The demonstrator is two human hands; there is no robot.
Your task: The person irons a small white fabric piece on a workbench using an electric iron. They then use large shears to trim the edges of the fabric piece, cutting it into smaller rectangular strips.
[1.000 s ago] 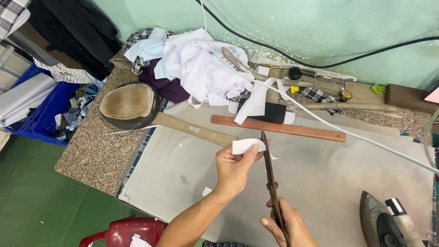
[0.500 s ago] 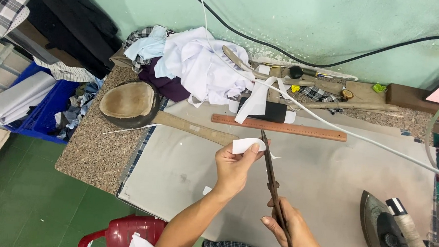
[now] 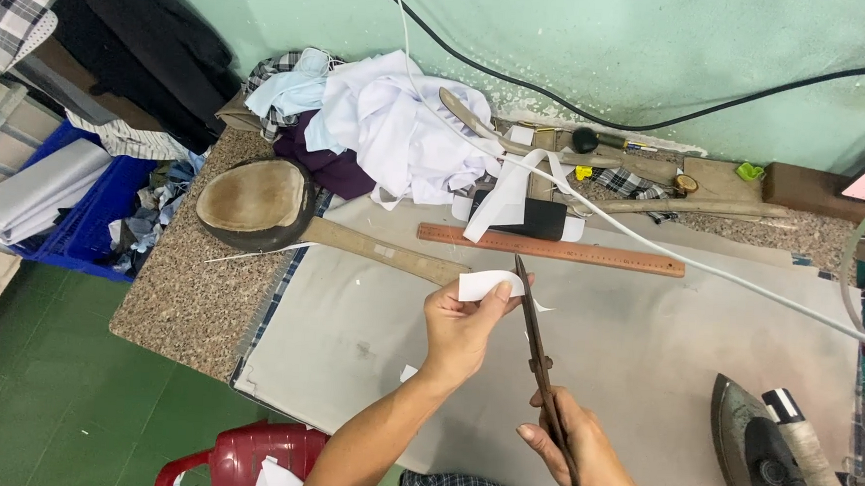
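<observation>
My left hand pinches a small curved piece of white fabric above the padded work surface. My right hand grips the handles of long dark scissors, whose blades point up and meet the right edge of the white piece. A thin white sliver sticks out to the right of the blades.
A wooden ruler lies behind my hands, next to a round wooden pressing paddle and a pile of white and plaid cloth. An iron stands at the right. A white cord crosses the surface. A red stool sits below.
Nothing has visibly changed apart from a slight drift of the camera and my right hand.
</observation>
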